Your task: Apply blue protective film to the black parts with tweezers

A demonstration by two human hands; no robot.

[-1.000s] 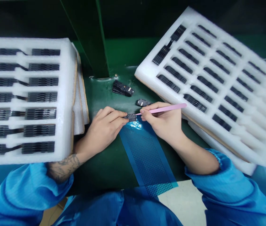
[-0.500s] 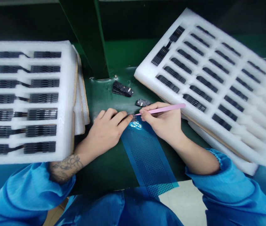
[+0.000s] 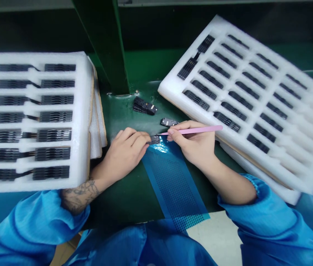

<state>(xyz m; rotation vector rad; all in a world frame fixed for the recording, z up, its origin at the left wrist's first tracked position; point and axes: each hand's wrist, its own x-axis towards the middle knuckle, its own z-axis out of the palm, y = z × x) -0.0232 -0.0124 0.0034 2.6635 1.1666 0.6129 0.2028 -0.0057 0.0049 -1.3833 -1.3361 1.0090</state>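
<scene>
My left hand (image 3: pixel 126 151) pinches a small black part (image 3: pixel 154 139) between thumb and fingers at the top end of a blue dotted film strip (image 3: pixel 173 184). My right hand (image 3: pixel 195 144) grips pink tweezers (image 3: pixel 195 129) like a pen, and their tip touches the part's right side. Both hands rest on the green bench. Blue sleeves cover both forearms.
A white foam tray (image 3: pixel 84 111) of black parts lies on a stack at the left. Another foam tray (image 3: pixel 306 155) sits tilted at the right. Two loose black parts (image 3: pixel 144 106) (image 3: pixel 168 121) lie behind the hands. A green post (image 3: pixel 109 44) stands at the back.
The left fingers have shifted slightly on the small part, so more of it shows. The tweezers have tilted a little. The view has drifted downward.
</scene>
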